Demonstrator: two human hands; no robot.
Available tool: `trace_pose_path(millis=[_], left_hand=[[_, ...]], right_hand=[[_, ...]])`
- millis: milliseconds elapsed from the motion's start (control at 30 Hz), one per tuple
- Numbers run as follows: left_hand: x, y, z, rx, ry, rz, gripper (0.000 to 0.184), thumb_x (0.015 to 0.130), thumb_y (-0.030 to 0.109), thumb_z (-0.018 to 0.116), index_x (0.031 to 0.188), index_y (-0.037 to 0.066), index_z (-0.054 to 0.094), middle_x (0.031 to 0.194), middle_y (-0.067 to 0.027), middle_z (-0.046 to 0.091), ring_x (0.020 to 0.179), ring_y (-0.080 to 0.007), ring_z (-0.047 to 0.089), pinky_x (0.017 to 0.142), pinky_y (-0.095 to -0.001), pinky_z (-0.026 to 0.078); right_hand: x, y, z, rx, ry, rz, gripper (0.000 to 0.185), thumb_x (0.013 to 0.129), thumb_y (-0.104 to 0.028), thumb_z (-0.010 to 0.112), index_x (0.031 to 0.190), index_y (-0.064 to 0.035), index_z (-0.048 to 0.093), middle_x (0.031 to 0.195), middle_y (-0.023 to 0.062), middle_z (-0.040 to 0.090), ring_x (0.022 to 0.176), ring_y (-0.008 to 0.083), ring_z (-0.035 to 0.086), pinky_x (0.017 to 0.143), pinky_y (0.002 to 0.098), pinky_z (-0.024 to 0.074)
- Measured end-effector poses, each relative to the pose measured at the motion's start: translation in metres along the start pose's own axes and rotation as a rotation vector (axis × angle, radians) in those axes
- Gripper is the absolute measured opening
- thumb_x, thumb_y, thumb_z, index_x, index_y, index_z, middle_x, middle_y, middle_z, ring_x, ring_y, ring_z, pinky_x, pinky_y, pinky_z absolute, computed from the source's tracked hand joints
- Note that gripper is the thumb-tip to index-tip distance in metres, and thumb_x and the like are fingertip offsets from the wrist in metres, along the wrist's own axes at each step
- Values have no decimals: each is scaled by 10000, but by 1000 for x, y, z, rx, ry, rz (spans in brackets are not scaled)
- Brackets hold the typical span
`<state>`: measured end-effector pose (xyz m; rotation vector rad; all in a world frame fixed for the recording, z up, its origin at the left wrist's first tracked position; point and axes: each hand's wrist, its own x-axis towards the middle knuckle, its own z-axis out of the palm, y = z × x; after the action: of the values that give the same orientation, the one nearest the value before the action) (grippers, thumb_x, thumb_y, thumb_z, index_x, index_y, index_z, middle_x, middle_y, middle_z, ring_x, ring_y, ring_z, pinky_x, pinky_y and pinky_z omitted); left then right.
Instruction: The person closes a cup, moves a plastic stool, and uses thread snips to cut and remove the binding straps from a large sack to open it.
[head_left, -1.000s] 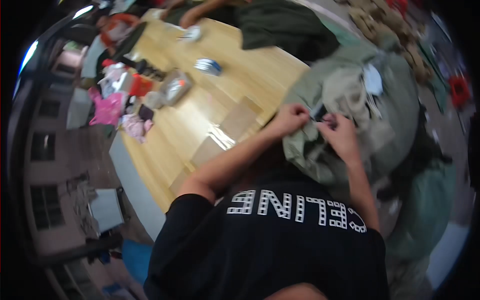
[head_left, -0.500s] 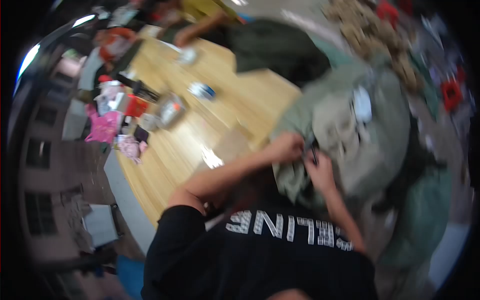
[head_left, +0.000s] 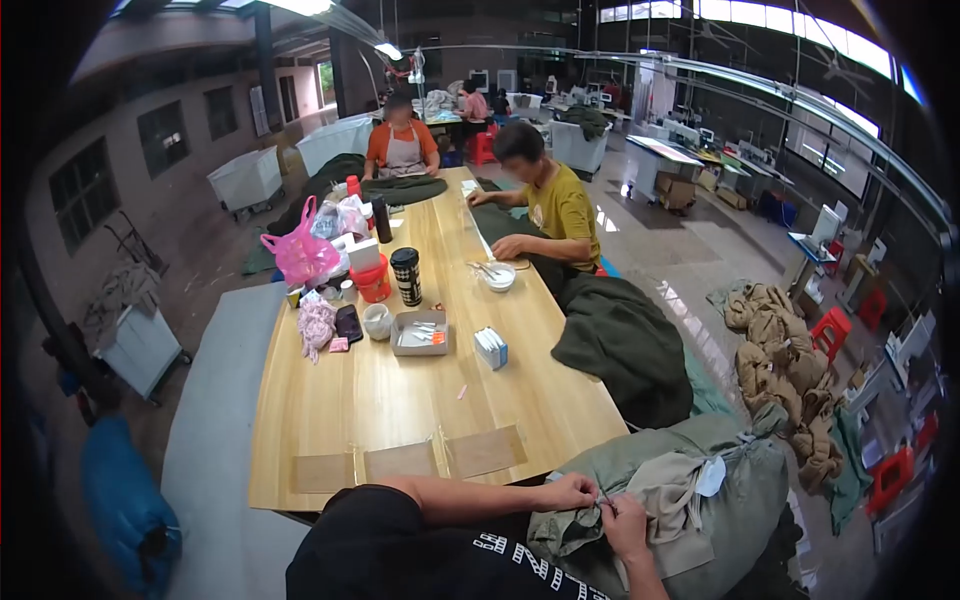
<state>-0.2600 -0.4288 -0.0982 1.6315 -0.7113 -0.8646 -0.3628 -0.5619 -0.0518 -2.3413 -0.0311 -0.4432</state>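
My left hand [head_left: 568, 492] is closed in a pinch at the near left end of a large stuffed grey-green sack [head_left: 740, 515], on the sack's gathered cloth. Just beside it, my right hand [head_left: 625, 527] is also closed, its fingertips almost meeting the left ones. A thin dark object [head_left: 601, 489] shows between the two hands; its kind is too small to make out. On top of the sack lies a beige cloth [head_left: 660, 490] with a pale blue-white tag or patch [head_left: 710, 477] at its edge.
A long wooden table [head_left: 520, 410] bears a small cardboard box [head_left: 420, 345], a patterned cup [head_left: 406, 277], a red bucket [head_left: 370, 280] and a white bowl [head_left: 497, 278]. Two co-workers sit at it with dark green cloth [head_left: 625, 340]. Beige bundles [head_left: 780, 370] lie on the floor at right.
The view has tilted up from my hands toward the room, so the hands and sack sit lower in the picture. Both hands remain together at the sack's near end.
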Motion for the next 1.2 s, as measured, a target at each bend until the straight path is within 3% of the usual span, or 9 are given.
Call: trace_pose_path(millis=[267,300,400,567,667,800,933,1200], left_hand=[[4,-11,0,-84,-29,-53,85,734,125,581,743,40,581,639,38,513,608,-50,442,539,-209,366],[7,-15,-1,-83,-41,-75,74,729,118,582,730,44,586,634,41,511,609,-47,441,542,-205,366],[11,-17,-1,-248,-118,-47,73,723,114,587,726,42,592,640,40,522,609,-47,443,545,-205,369],[11,-10,-8,-182,-95,-139,125,711,158,622,745,38,612,676,22,545,649,-55,452,587,-214,375],[6,4,-8,-219,-146,-214,150,717,180,634,757,37,614,685,18,546,666,-58,452,600,-219,377],[19,-18,-4,-190,-164,-158,159,733,186,637,788,39,614,691,24,546,667,-65,460,600,-218,381],[22,-26,-7,-356,-221,-186,148,763,185,609,797,41,614,707,15,559,694,-67,475,633,-219,391],[25,-17,-17,-42,-296,-128,148,744,137,593,814,7,612,712,-9,580,677,-77,493,624,-232,406]], right_hand=[[-3,7,4,-239,-151,-151,85,701,-66,565,766,-22,535,725,150,530,677,332,524,590,387,417],[-5,3,4,-261,-178,-94,98,697,-44,558,781,-28,511,738,147,523,693,333,522,598,392,415],[-9,18,13,-177,-51,-140,122,691,-44,564,792,-33,496,755,137,522,669,334,522,579,403,419],[-5,13,10,-33,-18,-175,121,703,-19,532,823,-31,538,736,145,543,667,321,533,593,375,429],[-4,15,4,-85,-115,-197,94,721,-44,510,810,-42,540,740,143,544,663,326,532,581,383,427],[-8,16,4,-307,-244,-187,92,737,-48,483,826,-37,503,715,158,516,643,341,522,549,412,412],[-11,21,13,-182,-76,-196,85,738,-32,488,821,-22,474,726,167,501,626,353,511,538,403,410],[-17,21,27,-27,50,-136,103,723,-31,516,815,-22,469,686,156,491,617,332,517,544,377,413]])
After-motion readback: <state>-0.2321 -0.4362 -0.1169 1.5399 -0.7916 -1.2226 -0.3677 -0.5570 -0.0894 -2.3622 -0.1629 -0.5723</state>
